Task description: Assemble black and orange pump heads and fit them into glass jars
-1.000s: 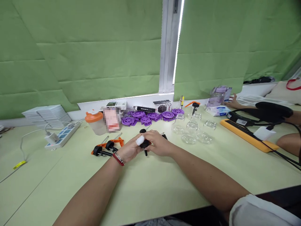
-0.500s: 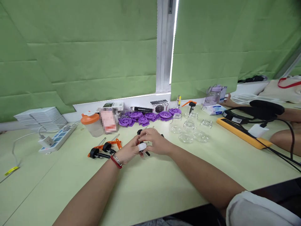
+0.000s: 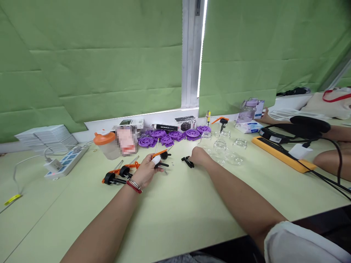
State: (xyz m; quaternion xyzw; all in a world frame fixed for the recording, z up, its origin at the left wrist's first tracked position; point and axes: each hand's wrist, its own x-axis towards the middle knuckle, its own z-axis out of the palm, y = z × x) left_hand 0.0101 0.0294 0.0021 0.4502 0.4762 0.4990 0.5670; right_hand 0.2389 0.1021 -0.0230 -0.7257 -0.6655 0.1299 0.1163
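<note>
My left hand (image 3: 146, 170), with a red bracelet at the wrist and a white wrap on one finger, holds a black pump head with an orange lever (image 3: 161, 155) just above the green table (image 3: 178, 215). My right hand (image 3: 199, 156) rests on the table to the right, its fingers on a small black part (image 3: 187, 161). Two more black-and-orange pump heads (image 3: 120, 172) lie left of my left hand. Several clear glass jars (image 3: 221, 148) stand just beyond my right hand.
Purple plastic wheels (image 3: 170, 137), an orange-lidded cup (image 3: 105, 144) and small boxes line the window sill. A power strip (image 3: 64, 162) and stacked white sheets (image 3: 46, 135) are at the left. Another person's arms (image 3: 329, 159), an orange-edged device (image 3: 282, 155) and black cables occupy the right.
My hands, together on one pump head before, have separated. The left hand keeps the pump head and moved left; the right hand reached right to the small black part near the jars.
</note>
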